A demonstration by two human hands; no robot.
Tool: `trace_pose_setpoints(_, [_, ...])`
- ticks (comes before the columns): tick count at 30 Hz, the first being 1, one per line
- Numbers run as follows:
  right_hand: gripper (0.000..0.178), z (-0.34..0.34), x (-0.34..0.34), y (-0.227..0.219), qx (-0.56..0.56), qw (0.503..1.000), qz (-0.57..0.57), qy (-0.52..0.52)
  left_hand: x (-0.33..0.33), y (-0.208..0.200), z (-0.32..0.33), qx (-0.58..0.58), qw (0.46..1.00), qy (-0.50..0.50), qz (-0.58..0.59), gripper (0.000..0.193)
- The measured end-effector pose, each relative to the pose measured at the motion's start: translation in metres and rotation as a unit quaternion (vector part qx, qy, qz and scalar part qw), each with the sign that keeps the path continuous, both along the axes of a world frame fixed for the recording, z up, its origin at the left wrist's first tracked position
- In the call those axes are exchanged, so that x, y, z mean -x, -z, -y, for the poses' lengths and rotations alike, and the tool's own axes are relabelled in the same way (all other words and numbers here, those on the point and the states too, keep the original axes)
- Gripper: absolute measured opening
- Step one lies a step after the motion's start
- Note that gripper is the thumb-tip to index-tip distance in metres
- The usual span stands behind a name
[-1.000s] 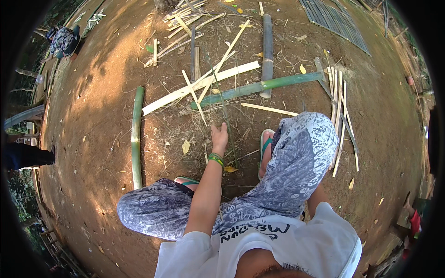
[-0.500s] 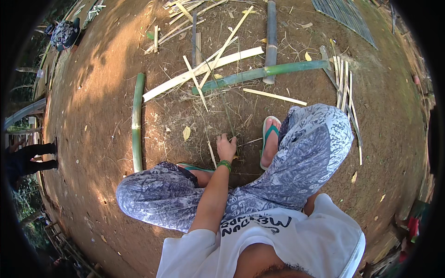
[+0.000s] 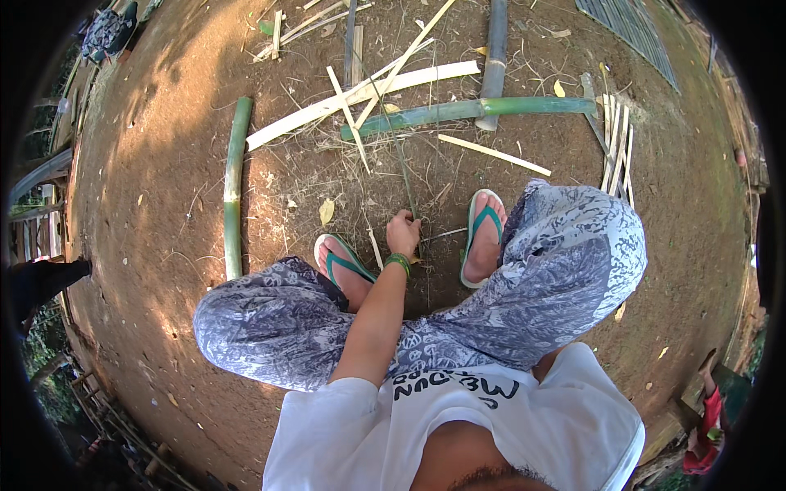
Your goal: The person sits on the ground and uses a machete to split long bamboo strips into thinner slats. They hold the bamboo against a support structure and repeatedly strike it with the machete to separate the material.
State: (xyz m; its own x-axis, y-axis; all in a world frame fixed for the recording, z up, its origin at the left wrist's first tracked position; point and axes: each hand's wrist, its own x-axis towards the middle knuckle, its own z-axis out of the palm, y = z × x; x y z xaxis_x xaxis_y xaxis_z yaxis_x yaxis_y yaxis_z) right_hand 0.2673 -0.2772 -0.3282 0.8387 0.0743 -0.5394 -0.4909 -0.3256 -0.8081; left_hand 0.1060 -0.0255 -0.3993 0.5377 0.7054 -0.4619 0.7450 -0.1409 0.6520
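Observation:
My left hand (image 3: 403, 233) is low over the dirt between my feet, a green band round its wrist. Its fingers are curled around a long thin dark strip (image 3: 402, 159), which stretches away over the bamboo; the exact grip is partly hidden. Just beside the hand lies a short pale sliver (image 3: 375, 248). Only a bit of my bent right arm (image 3: 550, 362) shows behind my right thigh; the right hand is hidden. Farther off, a green bamboo pole (image 3: 458, 113) lies crosswise, with a wide pale split bamboo strip (image 3: 307, 113) and narrower pale strips (image 3: 348, 119) near its left end.
An upright-lying green bamboo length (image 3: 235, 188) is at my left knee. A grey bamboo pole (image 3: 494, 65) lies beyond the crosswise one. Several pale strips (image 3: 618, 147) are grouped at right, near a slatted bamboo panel (image 3: 634, 41). Other people stand at the left and right edges.
My view has shifted, so the bamboo sits higher in the picture. My knees have spread and my left foot shows more. The left hand stays near the same spot on the ground.

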Motion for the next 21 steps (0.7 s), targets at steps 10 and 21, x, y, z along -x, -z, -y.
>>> trace_pose_setpoints(10, [0.022, -0.009, 0.003, 0.002, -0.029, 1.000, 0.005, 0.011, 0.003, 0.022, -0.010, 0.229, 0.924, -0.151, 0.265, 0.008])
trace_pose_setpoints(21, [0.021, -0.020, -0.008, -0.002, -0.066, 0.998, -0.001, 0.010, -0.024, -0.038, -0.022, 0.275, 0.844, -0.231, 0.398, 0.011])
